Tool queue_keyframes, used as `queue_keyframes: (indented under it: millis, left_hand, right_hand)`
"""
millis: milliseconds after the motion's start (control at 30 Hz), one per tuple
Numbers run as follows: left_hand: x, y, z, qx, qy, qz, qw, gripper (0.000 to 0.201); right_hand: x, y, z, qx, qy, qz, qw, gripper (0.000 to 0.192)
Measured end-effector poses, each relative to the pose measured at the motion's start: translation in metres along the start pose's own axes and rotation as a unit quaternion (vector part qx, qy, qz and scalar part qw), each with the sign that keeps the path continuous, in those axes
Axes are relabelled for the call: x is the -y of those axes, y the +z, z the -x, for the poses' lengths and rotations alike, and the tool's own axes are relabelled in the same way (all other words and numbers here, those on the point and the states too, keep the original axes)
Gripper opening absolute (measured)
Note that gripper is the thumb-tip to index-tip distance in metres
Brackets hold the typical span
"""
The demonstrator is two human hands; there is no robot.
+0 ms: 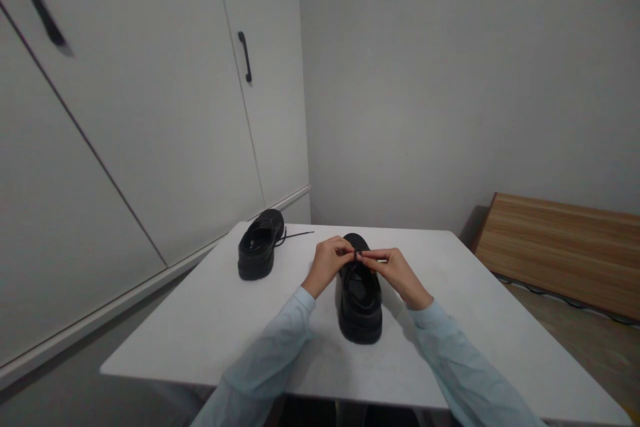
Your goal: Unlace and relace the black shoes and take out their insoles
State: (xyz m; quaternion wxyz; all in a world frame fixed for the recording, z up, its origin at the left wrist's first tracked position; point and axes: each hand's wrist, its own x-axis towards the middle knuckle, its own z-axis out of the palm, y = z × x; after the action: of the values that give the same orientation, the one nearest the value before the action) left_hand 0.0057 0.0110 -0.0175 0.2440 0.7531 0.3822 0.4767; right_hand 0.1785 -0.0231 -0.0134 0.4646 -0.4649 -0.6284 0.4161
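Observation:
A black shoe (360, 320) stands upright on the white table in front of me, its heel toward me and its toe pointing away. Over its lacing area, my left hand (331, 260) comes in from the left with thumb and fingers pinched on the dark shoelace (356, 256). From the right, my right hand (393, 268) pinches at the same lace, its fingertips almost meeting the left ones. The exact shape of the lace between the fingers is too small to make out. A second black shoe (256, 260) sits farther left, its loose lace (300, 234) trailing to the right.
The white table (210, 340) carries both shoes. White cabinet doors with dark handles (245, 57) rise along the left side, and a grey wall (450, 80) stands behind. Beyond the table's right edge, a wood-grain board (560, 247) leans near the wall.

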Motion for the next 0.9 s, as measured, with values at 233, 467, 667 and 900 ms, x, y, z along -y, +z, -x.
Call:
queue_keyframes:
  millis: [233,467,667,900]
  left_hand:
    - [-0.002,0.002,0.000,0.023,-0.047,-0.007,0.999,0.005]
    - [-0.010,-0.001,0.002,0.044,0.001,0.024,0.999,0.026]
    - [-0.011,-0.014,-0.001,0.066,0.039,-0.035,0.996,0.014]
    - [-0.004,-0.013,0.000,0.096,-0.067,0.115,0.986,0.019]
  right_hand:
    - [-0.005,-0.001,-0.003,0.001,-0.029,0.066,0.997,0.032]
    - [-0.005,0.001,-0.002,-0.005,-0.032,0.083,0.996,0.033]
    - [-0.004,0.001,-0.002,-0.008,-0.027,0.067,0.997,0.031]
    - [-0.001,0.002,0.000,-0.002,-0.020,0.036,0.999,0.032]
